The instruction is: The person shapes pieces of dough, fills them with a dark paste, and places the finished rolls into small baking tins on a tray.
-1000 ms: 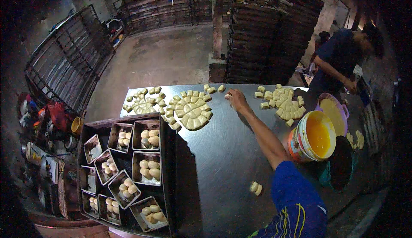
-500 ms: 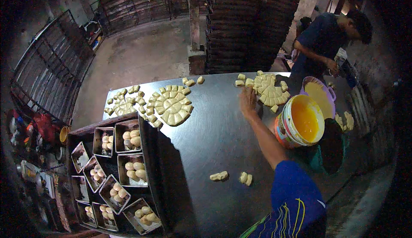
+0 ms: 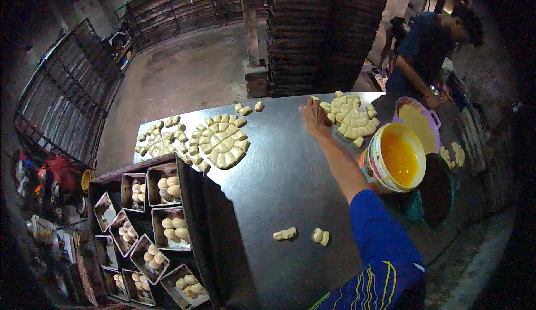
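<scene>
Head view: right hand beside far dough cluster on table, fingers curled, cannot tell what's held; left hand unseen. Most tins carry dough balls; clusters, loose pieces seemingly unshaped yet.

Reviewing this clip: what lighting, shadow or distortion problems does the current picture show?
Head view: pale glare across the far part of the metal table; head view: deep shadow beside the dark tray; head view: the table's far edge bows and the corners fall to black; head view: right hand and nearby dough distinguishable, the co-worker dim.
</scene>
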A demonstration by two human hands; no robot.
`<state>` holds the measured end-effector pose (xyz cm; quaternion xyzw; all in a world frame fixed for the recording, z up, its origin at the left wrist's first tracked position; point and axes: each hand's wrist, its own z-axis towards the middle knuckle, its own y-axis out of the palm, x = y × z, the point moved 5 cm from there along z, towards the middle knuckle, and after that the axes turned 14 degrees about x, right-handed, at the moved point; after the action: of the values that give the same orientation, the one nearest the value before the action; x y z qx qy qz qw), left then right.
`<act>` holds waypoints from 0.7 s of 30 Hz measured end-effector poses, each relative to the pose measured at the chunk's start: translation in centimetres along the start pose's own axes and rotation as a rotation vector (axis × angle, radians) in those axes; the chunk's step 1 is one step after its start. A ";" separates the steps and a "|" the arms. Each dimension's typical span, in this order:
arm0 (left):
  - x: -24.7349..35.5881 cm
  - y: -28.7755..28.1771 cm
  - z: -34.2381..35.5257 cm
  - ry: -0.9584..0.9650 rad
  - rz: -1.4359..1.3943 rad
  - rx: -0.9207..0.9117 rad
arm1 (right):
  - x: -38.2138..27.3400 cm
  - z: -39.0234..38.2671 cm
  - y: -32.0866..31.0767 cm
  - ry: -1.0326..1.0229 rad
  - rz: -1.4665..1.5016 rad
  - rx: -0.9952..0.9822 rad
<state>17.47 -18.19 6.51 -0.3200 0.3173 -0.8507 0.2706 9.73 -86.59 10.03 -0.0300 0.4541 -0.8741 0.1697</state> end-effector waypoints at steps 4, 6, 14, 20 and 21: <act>0.0 -0.4 -0.1 -0.004 0.013 0.008 | 0.9 2.9 2.3 0.144 0.080 -0.174; 0.9 0.7 -0.2 0.009 -0.047 -0.007 | 7.0 6.1 4.4 0.155 0.052 -0.239; -0.9 -3.5 -3.2 -0.025 0.028 -0.032 | -0.1 3.3 -1.2 0.116 0.449 -0.450; 0.3 -2.3 -2.6 -0.028 -0.043 -0.005 | 4.9 4.1 2.4 -0.053 0.073 -0.268; 0.3 -2.6 -2.7 -0.027 -0.039 0.005 | 5.2 5.1 2.7 0.036 0.113 -0.242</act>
<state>14.62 -15.70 6.87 -0.3369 0.3052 -0.8522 0.2591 6.58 -93.67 10.34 -0.0088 0.5601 -0.8025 0.2056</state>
